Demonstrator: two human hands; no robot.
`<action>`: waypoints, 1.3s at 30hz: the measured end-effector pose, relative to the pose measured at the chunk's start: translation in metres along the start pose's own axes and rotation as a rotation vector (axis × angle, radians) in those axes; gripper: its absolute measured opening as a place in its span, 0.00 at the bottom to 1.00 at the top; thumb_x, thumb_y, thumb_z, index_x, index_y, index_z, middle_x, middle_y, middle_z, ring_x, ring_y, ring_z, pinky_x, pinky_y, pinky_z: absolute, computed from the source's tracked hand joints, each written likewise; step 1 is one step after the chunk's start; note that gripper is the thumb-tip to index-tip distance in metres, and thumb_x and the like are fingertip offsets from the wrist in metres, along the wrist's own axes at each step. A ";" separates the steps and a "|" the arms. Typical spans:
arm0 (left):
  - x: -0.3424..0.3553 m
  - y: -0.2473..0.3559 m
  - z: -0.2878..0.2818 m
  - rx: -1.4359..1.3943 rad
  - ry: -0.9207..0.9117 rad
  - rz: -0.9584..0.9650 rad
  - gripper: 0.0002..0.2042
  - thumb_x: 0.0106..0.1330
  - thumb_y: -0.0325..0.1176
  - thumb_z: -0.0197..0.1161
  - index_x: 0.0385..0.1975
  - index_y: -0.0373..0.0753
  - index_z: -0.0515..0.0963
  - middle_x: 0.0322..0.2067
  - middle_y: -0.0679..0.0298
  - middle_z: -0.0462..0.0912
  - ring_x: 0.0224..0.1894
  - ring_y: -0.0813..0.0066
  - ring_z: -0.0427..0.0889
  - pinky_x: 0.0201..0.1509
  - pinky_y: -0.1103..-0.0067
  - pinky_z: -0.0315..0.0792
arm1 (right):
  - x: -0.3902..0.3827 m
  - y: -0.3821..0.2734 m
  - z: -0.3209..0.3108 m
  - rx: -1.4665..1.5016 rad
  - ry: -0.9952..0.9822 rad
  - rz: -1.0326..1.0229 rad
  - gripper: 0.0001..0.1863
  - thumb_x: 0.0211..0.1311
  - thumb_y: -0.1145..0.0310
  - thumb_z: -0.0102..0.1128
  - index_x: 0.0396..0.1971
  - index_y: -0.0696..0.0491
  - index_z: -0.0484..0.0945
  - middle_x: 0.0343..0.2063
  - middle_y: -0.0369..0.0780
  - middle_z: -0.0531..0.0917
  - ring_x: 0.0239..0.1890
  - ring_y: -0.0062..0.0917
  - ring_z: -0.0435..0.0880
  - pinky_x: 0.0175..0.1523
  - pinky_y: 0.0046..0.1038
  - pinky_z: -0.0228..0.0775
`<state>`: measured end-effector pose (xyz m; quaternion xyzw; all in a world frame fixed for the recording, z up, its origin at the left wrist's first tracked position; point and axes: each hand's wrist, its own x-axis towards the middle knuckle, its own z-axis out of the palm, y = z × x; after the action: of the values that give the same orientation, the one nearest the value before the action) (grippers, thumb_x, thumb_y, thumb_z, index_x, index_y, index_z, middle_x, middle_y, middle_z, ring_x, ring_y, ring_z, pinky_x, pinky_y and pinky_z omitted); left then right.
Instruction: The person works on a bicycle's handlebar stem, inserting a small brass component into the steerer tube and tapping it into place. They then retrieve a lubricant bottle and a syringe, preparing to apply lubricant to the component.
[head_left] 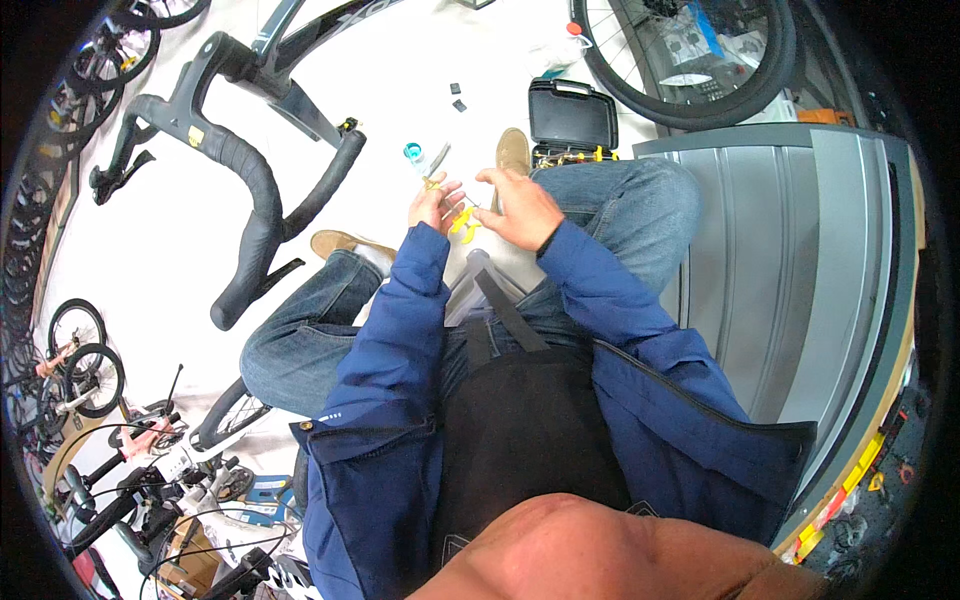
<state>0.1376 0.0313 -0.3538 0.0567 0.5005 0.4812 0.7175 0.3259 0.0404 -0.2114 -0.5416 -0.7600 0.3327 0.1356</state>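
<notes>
My left hand [431, 207] is palm up in front of me, its fingers curled around a small yellow plastic fitting [431, 184]. A short grey piece [440, 157] stands out just beyond those fingers, by a clear container with a teal top [413, 152]. More yellow plastic parts [465, 225] hang between the two hands, with a thin shaft beside them. From the right comes my right hand [526, 208], thumb and forefinger apart, the thumb close to the yellow parts. Whether it touches them is too small to tell.
An open black case [572, 115] with yellow-ended pieces sits beyond my right knee. A bike with black drop handlebars [245, 165] is at left. A wheel [690, 110] lies far right, above a grey ribbed case [760, 270]. Two small dark pads [458, 98] lie on the white floor.
</notes>
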 end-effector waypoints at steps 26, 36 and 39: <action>-0.119 0.120 0.020 0.372 -0.178 -0.105 0.22 0.71 0.32 0.53 0.64 0.33 0.70 0.36 0.59 0.77 0.34 0.70 0.78 0.42 0.70 0.79 | -0.207 0.235 -0.008 0.395 0.771 0.651 0.12 0.66 0.66 0.68 0.46 0.54 0.83 0.31 0.39 0.90 0.33 0.23 0.89 0.42 0.27 0.80; -0.094 0.102 -0.007 0.379 -0.228 -0.134 0.21 0.74 0.37 0.54 0.63 0.35 0.71 0.35 0.63 0.78 0.34 0.71 0.76 0.43 0.70 0.76 | -0.237 0.212 0.054 0.354 0.539 0.660 0.12 0.61 0.64 0.70 0.41 0.53 0.83 0.30 0.41 0.88 0.33 0.31 0.89 0.42 0.32 0.81; -0.075 0.092 -0.021 0.350 -0.251 -0.163 0.20 0.74 0.39 0.57 0.63 0.38 0.74 0.34 0.66 0.77 0.33 0.72 0.74 0.42 0.70 0.72 | -0.237 0.214 0.063 0.321 0.532 0.606 0.11 0.60 0.63 0.69 0.38 0.52 0.84 0.29 0.40 0.88 0.32 0.32 0.89 0.41 0.33 0.81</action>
<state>0.0603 0.0157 -0.2628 0.1990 0.4861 0.3165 0.7899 0.5362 -0.1580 -0.3616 -0.7791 -0.4440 0.3203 0.3055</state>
